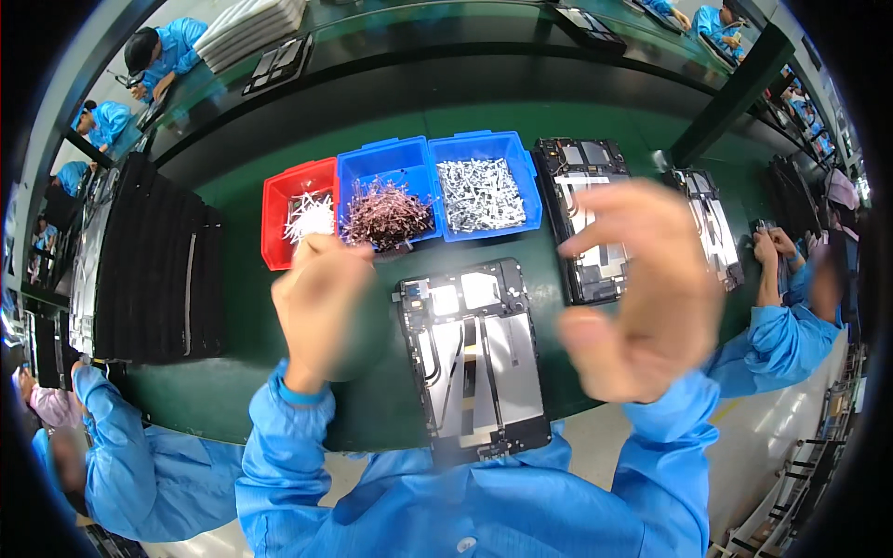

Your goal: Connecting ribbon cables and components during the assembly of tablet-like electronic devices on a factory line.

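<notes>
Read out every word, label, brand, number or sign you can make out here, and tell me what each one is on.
No text can be read.
Opened device in the middle: any markings are too small to read.
Opened device beyond the right hand: likewise too small.
Red bin and right-hand blue bin: no lettering I can make out.

A dark green bench (246,321) spreads across the middle, its near edge bowed by the lens; behind it runs a long black upright panel (321,116), topped by a higher green surface (391,17); a dark, slanting post (741,93) rises at the right, and a pale grey frame (48,102) curves up the left; pale, glossy flooring (791,418) shows beyond the bench, carrying soft whitish reflections; metal racking (779,502) lines the lower right.
</notes>
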